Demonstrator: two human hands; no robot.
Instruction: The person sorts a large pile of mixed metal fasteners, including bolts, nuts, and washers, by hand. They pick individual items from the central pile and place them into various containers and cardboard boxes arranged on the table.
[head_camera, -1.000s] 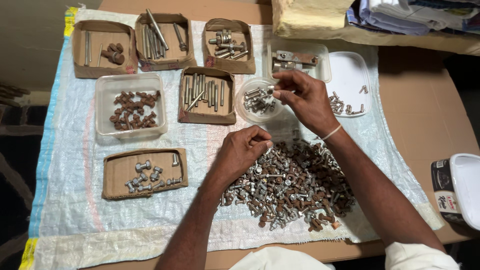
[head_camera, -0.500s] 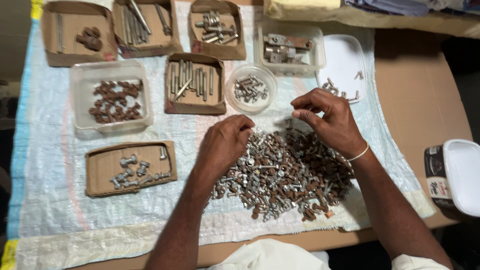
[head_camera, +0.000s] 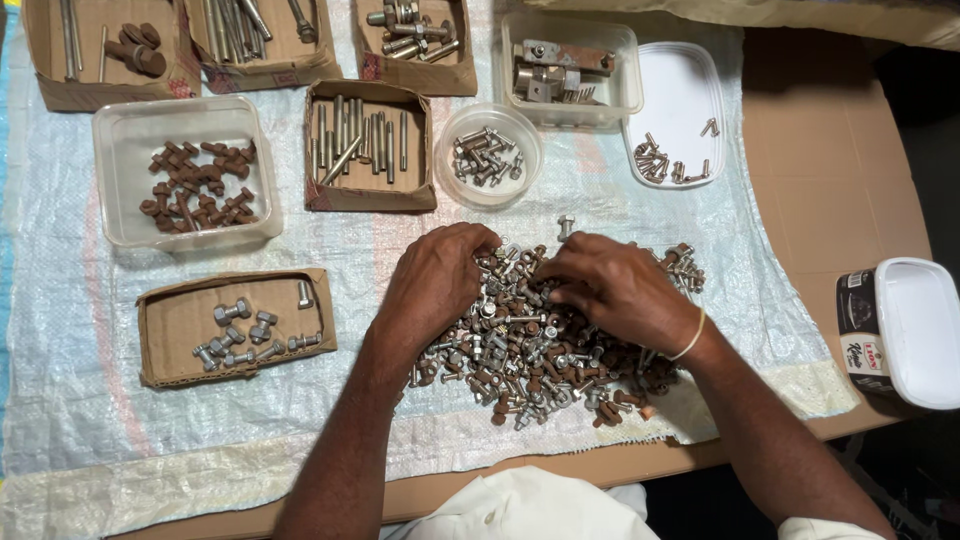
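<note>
Both-handed, left hand (head_camera: 435, 285) and right hand (head_camera: 610, 290) rest in the bolt pile (head_camera: 540, 365), grips untellable

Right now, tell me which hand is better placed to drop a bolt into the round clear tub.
Probably left: the left hand lies on the pile almost directly below the round clear tub; the right hand sits further right.

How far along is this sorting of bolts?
Several trays already hold sorted pieces, such as the round tub. Both the left hand and right hand are digging in the loose pile, which is large, so much remains.
</note>
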